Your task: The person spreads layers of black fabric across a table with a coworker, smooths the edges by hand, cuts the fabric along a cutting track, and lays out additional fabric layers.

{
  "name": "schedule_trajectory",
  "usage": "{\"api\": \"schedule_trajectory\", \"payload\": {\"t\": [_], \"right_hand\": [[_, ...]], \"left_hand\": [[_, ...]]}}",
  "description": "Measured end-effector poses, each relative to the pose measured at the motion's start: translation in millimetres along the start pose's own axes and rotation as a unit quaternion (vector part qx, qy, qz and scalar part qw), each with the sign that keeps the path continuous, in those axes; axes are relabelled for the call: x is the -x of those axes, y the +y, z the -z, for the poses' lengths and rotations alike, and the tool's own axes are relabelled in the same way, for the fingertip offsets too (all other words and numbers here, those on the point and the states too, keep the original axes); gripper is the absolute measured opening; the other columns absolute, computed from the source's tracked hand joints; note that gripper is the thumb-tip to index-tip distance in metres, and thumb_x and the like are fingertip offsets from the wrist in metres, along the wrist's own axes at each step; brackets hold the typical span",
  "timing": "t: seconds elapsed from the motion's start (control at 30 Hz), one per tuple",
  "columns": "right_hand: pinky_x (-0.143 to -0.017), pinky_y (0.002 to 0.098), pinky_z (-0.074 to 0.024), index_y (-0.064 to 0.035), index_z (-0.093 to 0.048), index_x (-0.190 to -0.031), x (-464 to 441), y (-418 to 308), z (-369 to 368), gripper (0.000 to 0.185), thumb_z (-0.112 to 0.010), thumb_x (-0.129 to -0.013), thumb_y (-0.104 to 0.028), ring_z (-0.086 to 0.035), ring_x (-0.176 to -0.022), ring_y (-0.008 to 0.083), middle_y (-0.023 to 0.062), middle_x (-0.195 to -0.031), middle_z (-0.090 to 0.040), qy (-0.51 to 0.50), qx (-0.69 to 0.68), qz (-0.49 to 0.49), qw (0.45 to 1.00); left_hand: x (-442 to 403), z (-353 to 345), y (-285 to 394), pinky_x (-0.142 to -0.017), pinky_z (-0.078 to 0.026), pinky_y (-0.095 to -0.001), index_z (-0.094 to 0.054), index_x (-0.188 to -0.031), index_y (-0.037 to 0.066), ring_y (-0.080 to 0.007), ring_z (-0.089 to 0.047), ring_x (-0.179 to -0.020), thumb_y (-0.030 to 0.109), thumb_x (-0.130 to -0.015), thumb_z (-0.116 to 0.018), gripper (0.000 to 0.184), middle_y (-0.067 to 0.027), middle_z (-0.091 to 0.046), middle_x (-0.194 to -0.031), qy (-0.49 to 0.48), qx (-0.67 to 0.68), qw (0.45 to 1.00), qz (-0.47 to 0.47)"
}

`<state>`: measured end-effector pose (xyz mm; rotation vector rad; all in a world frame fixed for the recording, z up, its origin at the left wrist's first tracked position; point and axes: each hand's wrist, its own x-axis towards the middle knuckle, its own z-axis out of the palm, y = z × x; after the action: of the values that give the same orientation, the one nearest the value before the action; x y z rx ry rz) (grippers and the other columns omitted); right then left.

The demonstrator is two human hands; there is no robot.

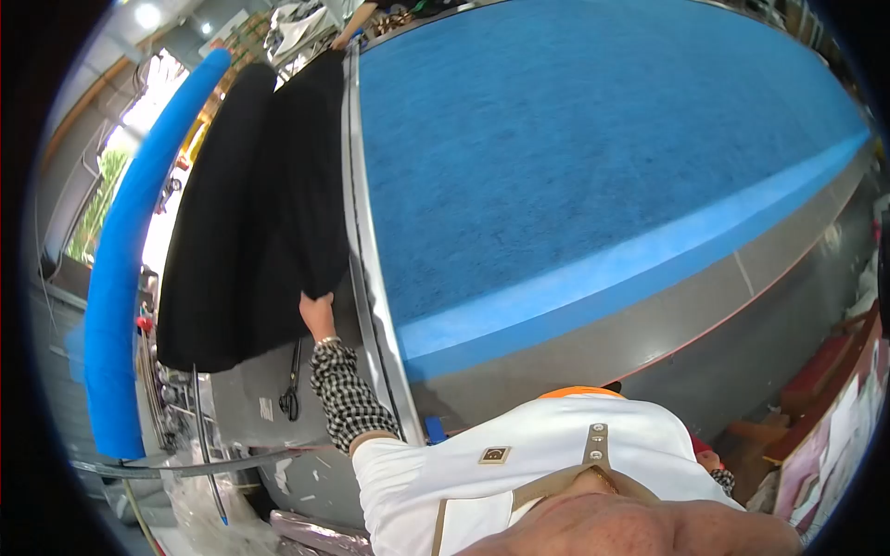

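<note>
My left hand (318, 315), in a checked sleeve, is closed on the near edge of a black fabric (311, 176). The fabric is pulled out from a thick black fabric roll (209, 250) and reaches the long metal rail (371, 278) along the table. Below this hand a pair of black-handled scissors (290, 400) lies on the grey surface. My right hand (709, 461) is down at my right side, mostly hidden by my body and sleeve, so its fingers cannot be made out.
Blue fabric (593, 157) covers the long table (649, 352) to the right of the rail. A blue roll (120, 278) stands left of the black one. Another person's hand (345, 39) is at the far end of the black fabric. Clear plastic wrapping (222, 500) lies lower left.
</note>
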<state>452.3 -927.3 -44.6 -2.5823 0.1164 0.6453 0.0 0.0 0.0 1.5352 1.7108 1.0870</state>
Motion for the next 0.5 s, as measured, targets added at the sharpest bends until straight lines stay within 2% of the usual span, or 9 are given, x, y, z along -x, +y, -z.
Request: {"api": "schedule_trajectory", "payload": {"t": [0.07, 0.1, 0.17, 0.27, 0.3, 0.33, 0.37, 0.4, 0.5], "right_hand": [[-0.038, 0.0351, -0.0472, -0.0001, -0.066, -0.094, 6, -11, -30, 0.018, -0.055, -0.089, -0.014, -0.062, -0.046, 0.0223, 0.0118, -0.059, -0.061, -0.069, -0.058, -0.125, 0.988], [-0.038, 0.0348, -0.0468, -0.0001, -0.066, -0.092, 29, -19, 5, 0.018, -0.055, -0.089, -0.014, -0.062, -0.046, 0.0219, 0.0116, -0.059, -0.061, -0.075, -0.031, -0.103, 0.991], [-0.04, 0.0355, -0.0476, 0.0005, -0.067, -0.087, 103, -49, -132, 0.019, -0.055, -0.089, -0.014, -0.062, -0.047, 0.0222, 0.012, -0.059, -0.061, -0.176, -0.07, -0.057, 0.98], [-0.046, 0.0382, -0.0511, 0.0026, -0.069, -0.078, 56, -16, -192, 0.024, -0.057, -0.087, -0.016, -0.062, -0.048, 0.0241, 0.0134, -0.057, -0.061, -0.104, -0.063, 0.076, 0.99], [-0.048, 0.0388, -0.0505, 0.0033, -0.068, -0.073, 60, -37, -167, 0.029, -0.057, -0.088, -0.018, -0.062, -0.048, 0.0236, 0.0141, -0.056, -0.06, -0.116, -0.072, -0.001, 0.991], [-0.047, 0.0387, -0.0494, 0.0027, -0.068, -0.075, 54, -44, -152, 0.028, -0.057, -0.089, -0.018, -0.062, -0.05, 0.0232, 0.014, -0.058, -0.061, -0.11, -0.09, -0.021, 0.99], [-0.048, 0.0385, -0.0493, 0.0019, -0.069, -0.076, 41, -32, -146, 0.026, -0.058, -0.089, -0.018, -0.063, -0.052, 0.0223, 0.0144, -0.061, -0.062, -0.127, -0.138, -0.024, 0.982], [-0.051, 0.0384, -0.0508, 0.0012, -0.069, -0.081, 26, -17, -138, 0.021, -0.06, -0.088, -0.016, -0.064, -0.055, 0.0239, 0.0151, -0.066, -0.064, -0.149, -0.174, -0.106, 0.968], [-0.057, 0.0382, -0.0527, 0.0009, -0.07, -0.087, 18, 47, -111, 0.016, -0.06, -0.086, -0.012, -0.066, -0.061, 0.0269, 0.0158, -0.069, -0.067, -0.051, -0.008, -0.053, 0.997]], "left_hand": [[4, 8, -16, -0.103, -0.043, -0.0437, -0.055, -0.13, -0.008, -0.0427, -0.054, -0.123, 0.023, -0.076, -0.079, 0.067, -0.0279, -0.058, -0.131, 0.066, -0.131, 0.987, -0.064], [36, 34, 23, -0.101, -0.043, -0.0443, -0.056, -0.129, -0.007, -0.0424, -0.054, -0.122, 0.026, -0.077, -0.079, 0.066, -0.0283, -0.059, -0.13, 0.103, -0.206, 0.968, -0.096], [-49, 202, 159, -0.096, -0.047, -0.0466, -0.062, -0.122, -0.004, -0.0437, -0.059, -0.115, 0.04, -0.081, -0.074, 0.061, -0.0293, -0.063, -0.121, 0.191, -0.359, 0.897, -0.174], [-51, 164, 166, -0.084, -0.051, -0.0509, -0.071, -0.097, -0.005, -0.0478, -0.064, -0.096, 0.057, -0.085, -0.059, 0.064, -0.0306, -0.068, -0.095, 0.18, -0.425, 0.883, -0.084], [-32, 159, 192, -0.083, -0.051, -0.0494, -0.071, -0.094, -0.007, -0.048, -0.064, -0.096, 0.059, -0.087, -0.057, 0.067, -0.0313, -0.067, -0.095, 0.181, -0.33, 0.913, -0.158], [-24, 159, 222, -0.081, -0.051, -0.0464, -0.07, -0.098, -0.008, -0.0457, -0.066, -0.092, 0.056, -0.089, -0.057, 0.066, -0.0311, -0.068, -0.098, 0.175, -0.345, 0.922, -0.014], [-96, 190, 163, -0.08, -0.052, -0.0438, -0.069, -0.101, -0.011, -0.041, -0.068, -0.086, 0.051, -0.092, -0.059, 0.063, -0.0299, -0.07, -0.098, 0.204, -0.244, 0.931, -0.18], [-53, 173, 198, -0.079, -0.052, -0.0419, -0.068, -0.103, -0.012, -0.0366, -0.069, -0.085, 0.048, -0.094, -0.06, 0.061, -0.0282, -0.071, -0.098, 0.175, -0.203, 0.963, -0.027], [-60, 138, 140, -0.072, -0.053, -0.0444, -0.072, -0.085, -0.009, -0.0346, -0.06, -0.063, 0.061, -0.093, -0.056, 0.072, -0.0223, -0.069, -0.077, 0.224, -0.381, 0.893, -0.085]]}}
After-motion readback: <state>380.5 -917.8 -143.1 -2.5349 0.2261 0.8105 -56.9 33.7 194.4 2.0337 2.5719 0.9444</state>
